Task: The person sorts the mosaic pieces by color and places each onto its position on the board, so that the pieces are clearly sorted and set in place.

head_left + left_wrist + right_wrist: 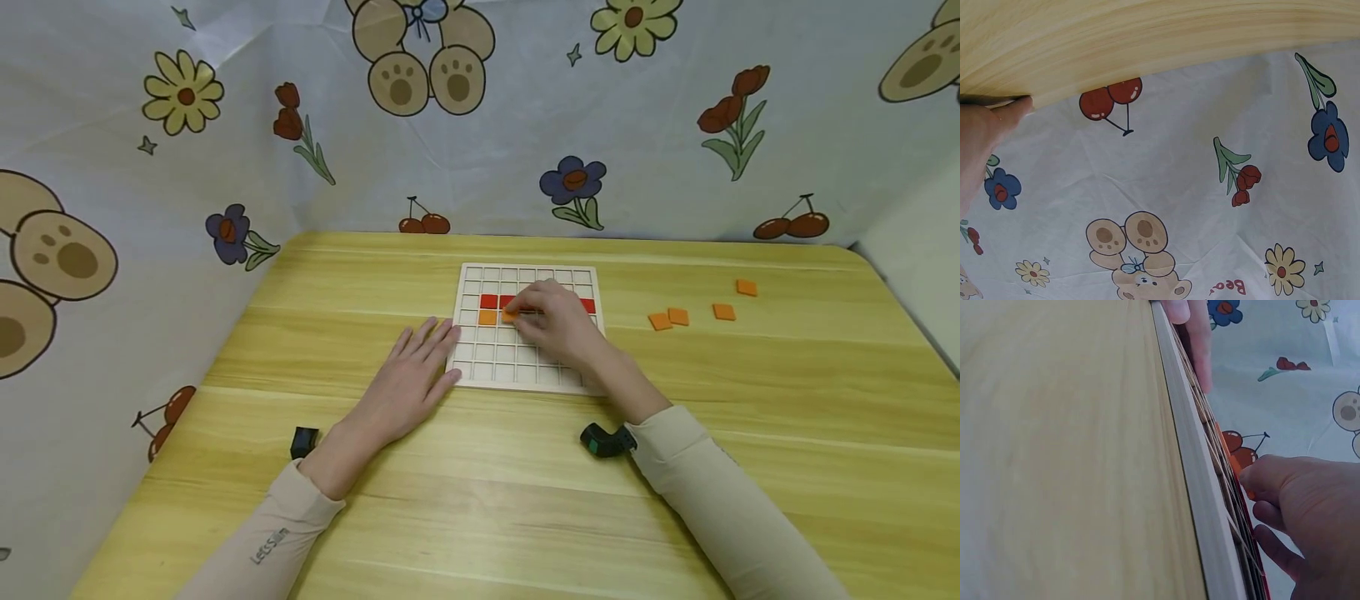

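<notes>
A white gridded board (487, 371) lies on the wooden table. A row of red square tiles (488, 301) sits in its cells, partly covered by my right hand (558, 325). Just below that row, an orange tile (487, 317) fills one cell. My right hand pinches a second orange tile (510, 317) beside it, low over the grid; the right wrist view shows this tile (1239, 465) at the fingertips. With fingers spread and straight, my left hand (408, 379) rests flat on the table, its fingertips at the board's left edge.
Several loose orange tiles (723, 312) lie on the table to the right of the board. Black wrist cameras (303, 442) show beside both cuffs. A patterned cloth (495, 150) hangs behind the table (480, 492) and along its left side.
</notes>
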The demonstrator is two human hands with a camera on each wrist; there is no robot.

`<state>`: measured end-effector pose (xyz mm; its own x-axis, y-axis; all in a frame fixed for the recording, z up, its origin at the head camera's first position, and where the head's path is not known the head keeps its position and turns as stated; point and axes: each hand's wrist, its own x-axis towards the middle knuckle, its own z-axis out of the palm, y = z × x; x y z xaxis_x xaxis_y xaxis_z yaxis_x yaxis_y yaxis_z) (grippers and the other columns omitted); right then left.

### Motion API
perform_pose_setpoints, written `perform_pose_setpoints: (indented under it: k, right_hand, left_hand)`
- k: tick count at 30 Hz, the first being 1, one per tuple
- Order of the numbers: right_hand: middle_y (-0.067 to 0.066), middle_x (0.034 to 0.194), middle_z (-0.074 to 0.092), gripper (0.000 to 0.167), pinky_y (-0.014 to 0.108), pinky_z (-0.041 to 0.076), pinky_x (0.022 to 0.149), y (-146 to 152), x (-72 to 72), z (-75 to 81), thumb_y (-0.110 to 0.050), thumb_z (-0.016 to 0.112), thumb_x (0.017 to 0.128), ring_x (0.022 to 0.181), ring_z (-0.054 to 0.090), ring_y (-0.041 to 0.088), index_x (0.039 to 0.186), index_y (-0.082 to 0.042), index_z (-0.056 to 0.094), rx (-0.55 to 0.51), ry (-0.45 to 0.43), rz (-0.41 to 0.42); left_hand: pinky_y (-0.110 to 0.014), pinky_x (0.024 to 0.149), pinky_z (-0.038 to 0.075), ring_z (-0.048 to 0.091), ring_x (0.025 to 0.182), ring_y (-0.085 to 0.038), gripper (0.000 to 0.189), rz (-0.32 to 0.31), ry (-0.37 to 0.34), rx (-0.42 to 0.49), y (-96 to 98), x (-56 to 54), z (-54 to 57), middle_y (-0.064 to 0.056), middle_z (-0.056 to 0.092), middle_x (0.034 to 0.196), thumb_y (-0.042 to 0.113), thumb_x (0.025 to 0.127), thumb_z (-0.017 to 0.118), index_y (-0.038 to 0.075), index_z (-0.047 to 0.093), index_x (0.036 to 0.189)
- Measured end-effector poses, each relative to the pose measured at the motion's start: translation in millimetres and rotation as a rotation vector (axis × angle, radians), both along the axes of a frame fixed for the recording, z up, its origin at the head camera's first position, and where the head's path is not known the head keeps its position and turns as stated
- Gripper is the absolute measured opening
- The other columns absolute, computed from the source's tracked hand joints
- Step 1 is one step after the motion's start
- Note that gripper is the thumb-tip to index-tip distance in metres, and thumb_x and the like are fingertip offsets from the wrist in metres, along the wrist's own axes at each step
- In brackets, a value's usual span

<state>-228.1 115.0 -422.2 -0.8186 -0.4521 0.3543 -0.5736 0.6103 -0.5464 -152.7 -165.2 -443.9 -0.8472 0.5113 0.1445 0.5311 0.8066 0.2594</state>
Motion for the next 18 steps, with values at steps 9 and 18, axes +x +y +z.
perform_pose_setpoints:
  k: [9, 18]
  right_hand:
    - [0.004, 0.118, 0.074, 0.014, 0.043, 0.053, 0.102, 2.0, 3.2, -3.3, -0.009, 0.077, 0.096, 0.115, 0.061, 0.024, 0.109, -0.010, 0.082, 0.033, 0.010, 0.016]
    - [0.007, 0.121, 0.074, 0.020, 0.043, 0.053, 0.103, -2.4, 7.0, -6.1, -0.008, 0.076, 0.098, 0.119, 0.061, 0.026, 0.116, -0.008, 0.083, 0.057, 0.023, 0.038]
  left_hand:
    - [-0.056, 0.133, 0.013, 0.018, 0.164, -0.029, 0.064, -0.002, 0.006, -0.004, 0.8, -1.2, -1.4, -0.006, 0.028, 0.174, 0.045, 0.114, 0.039, 0.013, 0.028, 0.168]
    - [-0.056, 0.133, 0.013, 0.019, 0.164, -0.030, 0.064, 0.003, 0.009, -0.006, -0.2, 0.1, -0.3, -0.006, 0.028, 0.174, 0.044, 0.114, 0.040, 0.012, 0.029, 0.168]
